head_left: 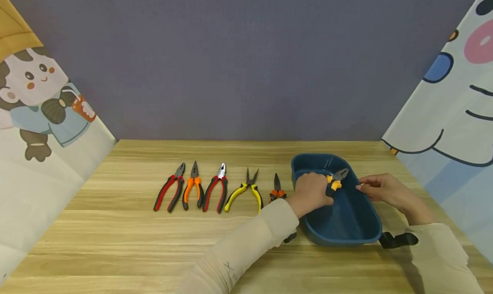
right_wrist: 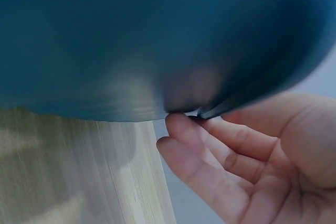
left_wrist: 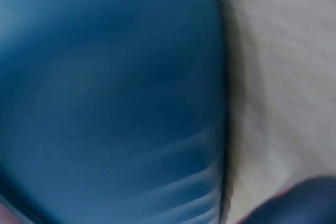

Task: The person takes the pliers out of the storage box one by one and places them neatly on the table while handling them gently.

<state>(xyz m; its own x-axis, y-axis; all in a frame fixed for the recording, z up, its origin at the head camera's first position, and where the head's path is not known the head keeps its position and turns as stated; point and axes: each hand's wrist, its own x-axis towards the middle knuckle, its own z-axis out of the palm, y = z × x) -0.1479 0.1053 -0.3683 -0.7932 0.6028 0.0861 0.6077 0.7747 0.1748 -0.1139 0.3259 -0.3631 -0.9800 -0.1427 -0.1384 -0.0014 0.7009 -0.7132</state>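
My left hand [head_left: 313, 190] reaches over the near-left rim of a blue plastic basin [head_left: 339, 243]. It grips a pair of combination pliers [head_left: 340, 174] with yellow-and-black handles, the metal nose pointing up and right inside the basin; the hand hides most of the handles. On the basin's right side my right hand [head_left: 389, 193] pinches the rim between thumb and fingers. The right wrist view shows that hand's fingertips [right_wrist: 181, 127] touching the basin's edge from below. In the left wrist view the basin wall [left_wrist: 115, 87] fills most of the picture, blurred.
Left of the basin lies a row of pliers: red-and-black ones [head_left: 170, 191], orange-and-black ones [head_left: 193, 189], a second red-and-black pair [head_left: 215, 191], yellow long-nose ones [head_left: 246, 189] and an orange pair [head_left: 277, 193] partly behind the left sleeve. A grey wall [head_left: 246, 71] stands behind the wooden table [head_left: 115, 242].
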